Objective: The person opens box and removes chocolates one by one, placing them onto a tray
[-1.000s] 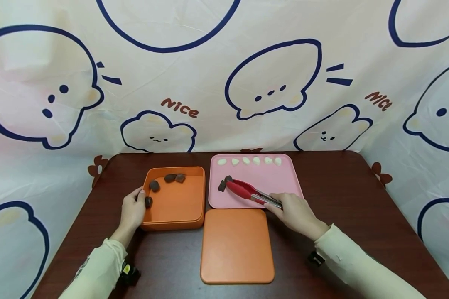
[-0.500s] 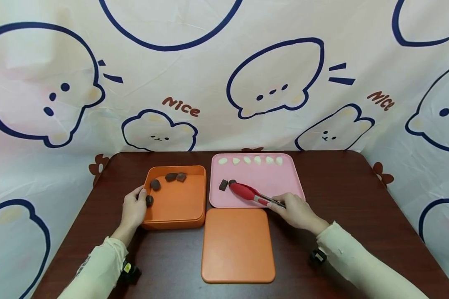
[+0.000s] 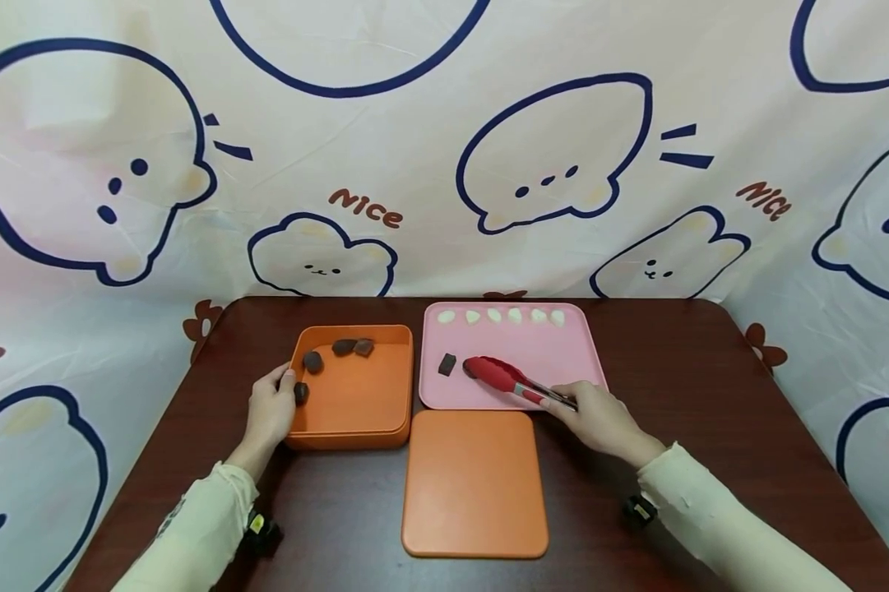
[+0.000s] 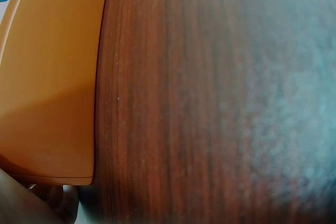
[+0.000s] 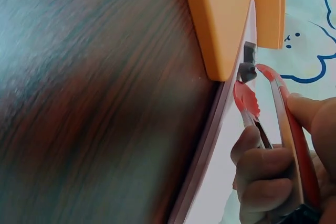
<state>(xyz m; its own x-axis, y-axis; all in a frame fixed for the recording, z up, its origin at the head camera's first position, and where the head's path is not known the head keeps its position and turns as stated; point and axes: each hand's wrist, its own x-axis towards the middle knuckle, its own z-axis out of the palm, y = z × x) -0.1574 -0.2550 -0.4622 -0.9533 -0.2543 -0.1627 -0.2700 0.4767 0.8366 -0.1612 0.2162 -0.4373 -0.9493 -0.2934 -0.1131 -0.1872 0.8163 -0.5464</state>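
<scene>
My right hand [image 3: 599, 421] holds metal tongs with red tips [image 3: 492, 374] low over the pink tray [image 3: 555, 362]. In the right wrist view the red tips lie around a dark rounded piece [image 5: 247, 72], like a chocolate; whether both tips touch it I cannot tell. A dark rectangular piece [image 3: 447, 364] lies on the tray just left of them. My left hand [image 3: 268, 415] grips the left wall of the open orange box [image 3: 358, 399], thumb at the rim. Inside the box lie several dark pieces [image 3: 312, 362] along the left and back walls.
Several small white pieces [image 3: 494, 316] form a row along the tray's back edge. A flat orange lid [image 3: 477, 485] lies in front of the tray, right of the box. Brown table [image 3: 340, 518] surrounds them, with a printed cloth [image 3: 429, 164] hanging behind.
The tongs' tips have come closer together and shifted right with the rounded piece, away from the rectangular one. My left hand stays on the box. The head view has shifted slightly.
</scene>
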